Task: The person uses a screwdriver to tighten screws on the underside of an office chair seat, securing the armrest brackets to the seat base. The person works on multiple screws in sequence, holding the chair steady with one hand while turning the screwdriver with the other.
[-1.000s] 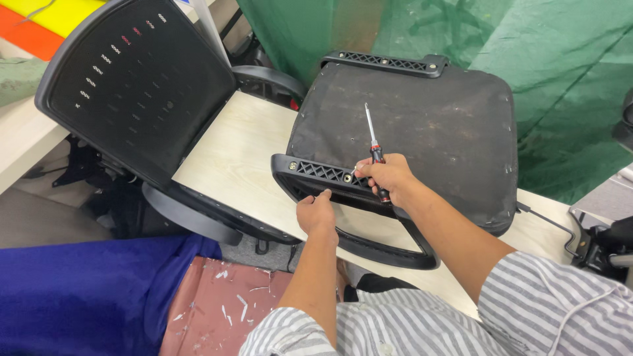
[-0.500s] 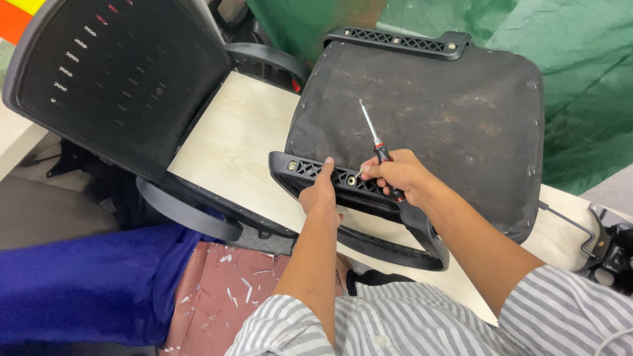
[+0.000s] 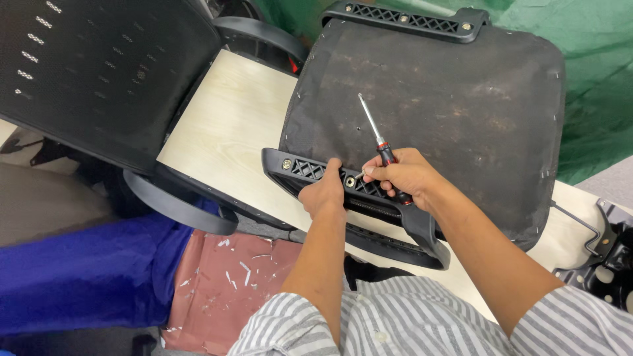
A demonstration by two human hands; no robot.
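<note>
I see my left hand [image 3: 323, 194] clamped on the black plastic armrest [image 3: 343, 188], fingers curled over its top edge and thumb at the near side, holding it against the near edge of the upturned seat [image 3: 455, 112]. My right hand [image 3: 405, 177] is just beside the left, to its right, closed around the red-and-black handle of a screwdriver [image 3: 377, 135]. The shaft points up and away from the hands over the dark seat underside, its tip free of any screw. The right fingertips also pinch something small and pale at a hole in the armrest, between the two hands; I cannot tell for sure what it is. A metal screw [image 3: 287, 164] sits in the armrest left of the left hand.

A second armrest [image 3: 409, 18] lies along the far edge of the seat, well beyond the hands. The seat rests on a pale wooden surface [image 3: 231, 125]. Far to the left of the hands stands a black perforated backrest [image 3: 99, 72]. Below the hands are a blue cloth [image 3: 86, 277] and a reddish sheet [image 3: 231, 283]. A black metal bracket [image 3: 603, 257] lies to the right of my right arm.
</note>
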